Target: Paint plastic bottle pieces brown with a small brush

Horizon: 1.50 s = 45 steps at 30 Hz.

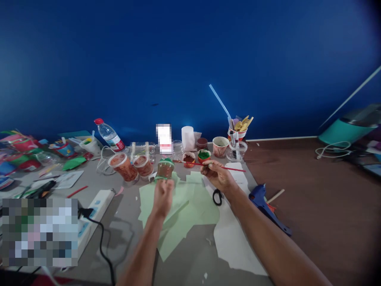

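Observation:
My left hand (163, 192) is closed around the bottom of a small brown cup with green ends (164, 171), holding it up over pale green paper (193, 208). Between the fingers of my right hand (218, 175) is a thin red paintbrush (233, 169), lying nearly level. Its bristle end points left toward the brown cup; whether it touches cannot be told. Just behind the brush stand a pot of green paint (204, 155) and a pot of brown paint (189, 159).
Brown-smeared cups (123, 167) and a capped bottle (109, 136) stand left. A power strip (95, 216) lies nearer me. Black-handled scissors (217, 197) and a blue glue gun (268, 208) are right. A cup of utensils (238, 131) stands by the blue wall (190, 67).

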Each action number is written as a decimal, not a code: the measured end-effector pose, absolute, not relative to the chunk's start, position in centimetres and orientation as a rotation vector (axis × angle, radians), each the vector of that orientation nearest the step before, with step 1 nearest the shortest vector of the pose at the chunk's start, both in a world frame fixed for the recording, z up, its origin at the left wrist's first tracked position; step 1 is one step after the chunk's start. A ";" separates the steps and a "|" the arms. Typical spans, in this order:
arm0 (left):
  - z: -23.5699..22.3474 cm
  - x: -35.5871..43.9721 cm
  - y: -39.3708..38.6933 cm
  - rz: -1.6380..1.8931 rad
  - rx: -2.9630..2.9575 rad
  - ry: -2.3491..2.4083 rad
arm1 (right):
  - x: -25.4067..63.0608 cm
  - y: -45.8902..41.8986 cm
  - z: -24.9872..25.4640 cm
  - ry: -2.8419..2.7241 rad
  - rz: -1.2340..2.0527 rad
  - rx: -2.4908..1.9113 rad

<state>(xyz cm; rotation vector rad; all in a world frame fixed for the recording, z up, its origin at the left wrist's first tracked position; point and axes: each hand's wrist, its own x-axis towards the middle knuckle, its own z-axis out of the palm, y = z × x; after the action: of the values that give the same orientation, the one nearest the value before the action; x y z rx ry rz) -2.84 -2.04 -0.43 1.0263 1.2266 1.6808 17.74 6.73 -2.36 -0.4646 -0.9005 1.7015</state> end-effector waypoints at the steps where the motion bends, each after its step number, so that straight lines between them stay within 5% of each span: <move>1: -0.9 -2.6 -2.2 1.636 1.130 1.328 | 17.7 6.7 -2.4 -0.897 1.705 -0.460; 7: -2.1 -1.9 -2.8 0.903 2.115 1.877 | 17.7 6.7 -2.4 -0.921 1.728 -0.470; 15: -1.5 -1.6 -2.9 0.683 2.282 1.951 | 17.5 6.4 -2.0 -0.948 1.696 -0.538; 23: 0.1 -1.2 -3.3 0.106 2.411 2.130 | 17.8 6.5 -1.9 -1.041 1.673 -0.627; 45: 0.4 -1.0 -3.3 0.043 2.413 2.118 | 17.8 6.4 -1.4 -0.991 1.666 -0.610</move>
<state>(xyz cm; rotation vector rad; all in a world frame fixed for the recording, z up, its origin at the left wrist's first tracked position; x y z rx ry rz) -0.96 -3.29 0.43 2.4133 2.1178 0.0426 17.79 6.41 -1.43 -0.6104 -0.9915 1.6661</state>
